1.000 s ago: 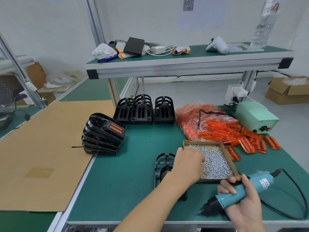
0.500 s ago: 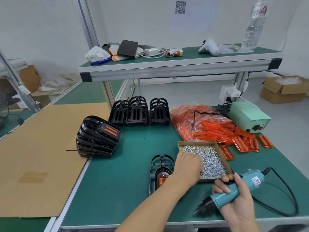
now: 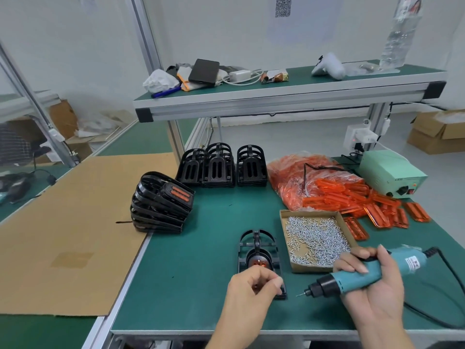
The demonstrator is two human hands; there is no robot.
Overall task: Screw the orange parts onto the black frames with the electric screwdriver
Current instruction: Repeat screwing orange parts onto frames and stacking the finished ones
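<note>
Your left hand (image 3: 253,288) sits over the near end of the black frame (image 3: 259,253), its fingers (image 3: 275,282) curled in a pinch; what they hold is too small to tell. An orange part (image 3: 259,263) shows in the frame just beyond them. Your right hand (image 3: 372,285) grips the electric screwdriver (image 3: 357,278), tip aimed left, just beside the frame's near corner. The screw box (image 3: 315,239) lies just right of the frame. Bare green surface (image 3: 201,273) stretches left to the cardboard sheet (image 3: 63,235); the front edge is near your wrists.
</note>
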